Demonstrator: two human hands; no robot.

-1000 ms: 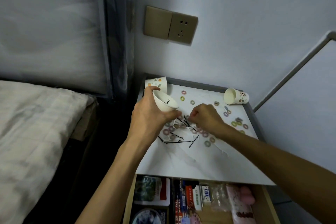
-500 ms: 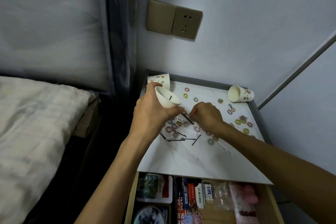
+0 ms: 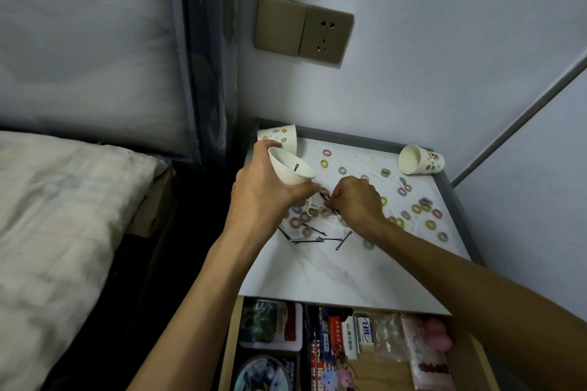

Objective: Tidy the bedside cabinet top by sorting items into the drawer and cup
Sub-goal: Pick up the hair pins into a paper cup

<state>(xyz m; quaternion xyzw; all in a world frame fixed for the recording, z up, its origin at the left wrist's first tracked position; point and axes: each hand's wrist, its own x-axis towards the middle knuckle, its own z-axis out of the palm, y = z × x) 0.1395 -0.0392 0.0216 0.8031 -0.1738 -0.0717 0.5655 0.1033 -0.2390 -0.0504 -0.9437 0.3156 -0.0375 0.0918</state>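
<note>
My left hand (image 3: 265, 197) grips a white paper cup (image 3: 290, 167), tilted toward the right, with one black hairpin inside. Just right of it, my right hand (image 3: 357, 200) is curled over the pile on the white cabinet top (image 3: 317, 273), pinching black hairpins (image 3: 328, 200) at its fingertips. More black hairpins (image 3: 313, 240) lie loose below the hands. Several small coloured hair rings (image 3: 419, 208) are scattered over the top. The drawer (image 3: 457, 368) below stands pulled out.
A patterned cup (image 3: 279, 135) lies at the back left corner and another patterned cup (image 3: 419, 159) lies on its side at the back right. The drawer holds packets and cards. A bed (image 3: 57, 216) is at the left. A wall socket (image 3: 303, 29) sits above.
Both hands stay over the pile; the right hand has shifted slightly toward the cup. The view has tilted a little.
</note>
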